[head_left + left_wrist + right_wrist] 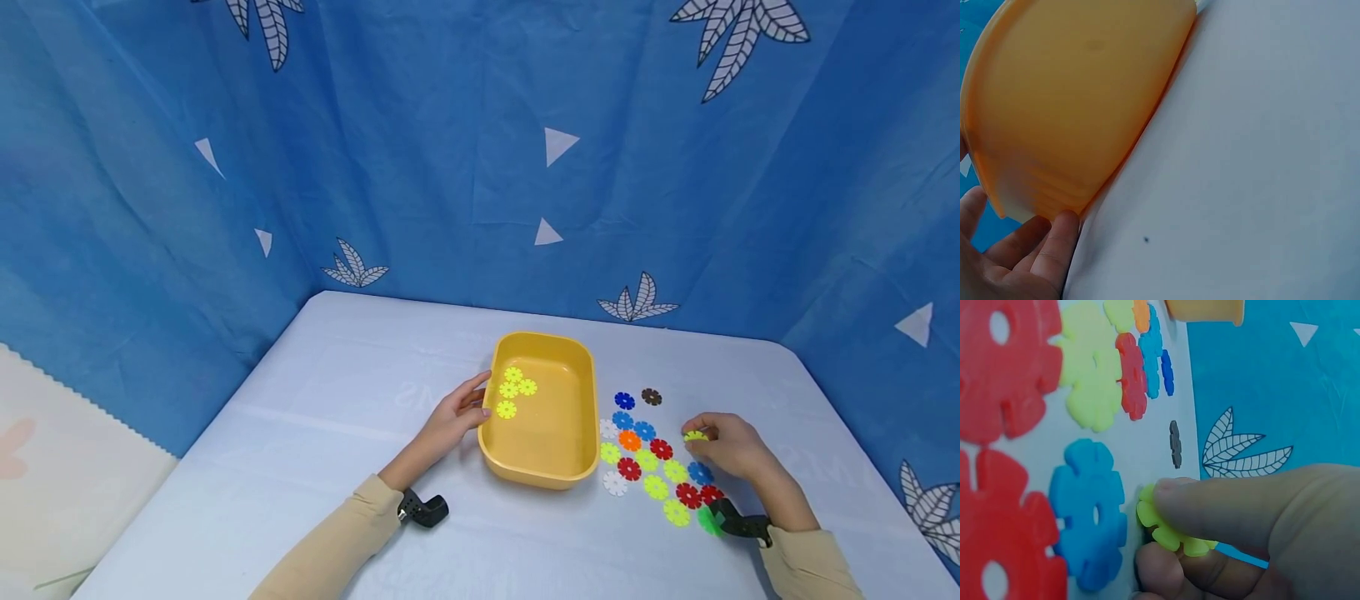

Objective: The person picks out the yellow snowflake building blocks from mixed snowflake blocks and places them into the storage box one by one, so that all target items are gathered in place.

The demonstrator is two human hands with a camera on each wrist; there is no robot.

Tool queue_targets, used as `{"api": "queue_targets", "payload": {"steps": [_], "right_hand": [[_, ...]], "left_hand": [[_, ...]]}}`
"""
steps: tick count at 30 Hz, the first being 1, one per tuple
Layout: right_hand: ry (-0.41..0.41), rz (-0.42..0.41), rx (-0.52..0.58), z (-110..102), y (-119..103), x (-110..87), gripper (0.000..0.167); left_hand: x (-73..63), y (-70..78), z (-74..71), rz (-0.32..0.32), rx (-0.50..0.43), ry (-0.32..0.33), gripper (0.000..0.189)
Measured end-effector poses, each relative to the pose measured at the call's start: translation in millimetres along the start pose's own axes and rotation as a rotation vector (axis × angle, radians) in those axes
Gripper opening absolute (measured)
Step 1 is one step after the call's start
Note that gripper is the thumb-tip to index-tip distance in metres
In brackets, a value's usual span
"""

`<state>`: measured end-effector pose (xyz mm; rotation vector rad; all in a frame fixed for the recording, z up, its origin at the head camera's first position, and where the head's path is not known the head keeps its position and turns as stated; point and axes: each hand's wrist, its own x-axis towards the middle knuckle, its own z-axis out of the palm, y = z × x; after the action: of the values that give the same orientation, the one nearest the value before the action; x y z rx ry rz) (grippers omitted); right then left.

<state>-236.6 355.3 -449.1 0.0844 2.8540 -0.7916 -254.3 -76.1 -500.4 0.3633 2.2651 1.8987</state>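
My left hand (pixel 455 414) grips the left side of a yellow plastic tray (pixel 543 481), thumb over the rim and fingers along the outer wall. In the left wrist view its fingertips touch the tray's wall (pixel 1085 94). Several yellow-green snowflake discs (pixel 507 409) lie inside the tray at the left. Over at the right, my right hand (pixel 731 446) pinches one yellow-green snowflake disc (pixel 1194 545) between thumb and fingers, just above the table. A blue snowflake disc (pixel 1088 512) lies close by these fingers.
Loose snowflake discs spread over the table right of the tray: red (pixel 628 469), yellow-green (pixel 677 512), white (pixel 615 483), orange (pixel 630 440), dark blue (pixel 625 401), brown (pixel 651 397) and green (pixel 709 522). A blue patterned curtain (pixel 420 167) hangs behind the white table (pixel 360 375).
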Motion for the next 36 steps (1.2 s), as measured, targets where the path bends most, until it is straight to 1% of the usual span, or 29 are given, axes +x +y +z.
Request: {"api": "queue_targets", "payload": {"steps": [6, 10, 16, 21, 29, 36], "right_hand": [[-0.02, -0.018, 0.055, -2.4, 2.4, 2.2, 0.035], [-0.018, -0.01, 0.082, -6.4, 2.8, 2.1, 0.037], [0.008, 0.004, 0.089, -14.3, -1.1, 2.5, 0.039], [0.011, -0.015, 0.083, -19.6, -6.2, 4.3, 0.04], [0.001, -0.065, 0.097, -27.7, -20.4, 6.7, 0.042], [-0.015, -0.111, 0.141, -32.8, -44.8, 11.7, 0.037]], "left_hand": [[-0.4, 1.2, -0.5, 0.0, -0.002, 0.007, 0.065], [-1.1, 1.8, -0.2, -0.003, -0.004, 0.011, 0.065], [-1.5, 3.1, 0.3, -0.008, 0.001, 0.015, 0.065], [-1.1, 3.0, 0.0, -0.017, 0.004, 0.017, 0.065], [-1.6, 2.9, -0.4, -0.016, 0.001, 0.012, 0.065], [-1.6, 2.8, -0.5, -0.02, -0.002, 0.009, 0.065]]}}
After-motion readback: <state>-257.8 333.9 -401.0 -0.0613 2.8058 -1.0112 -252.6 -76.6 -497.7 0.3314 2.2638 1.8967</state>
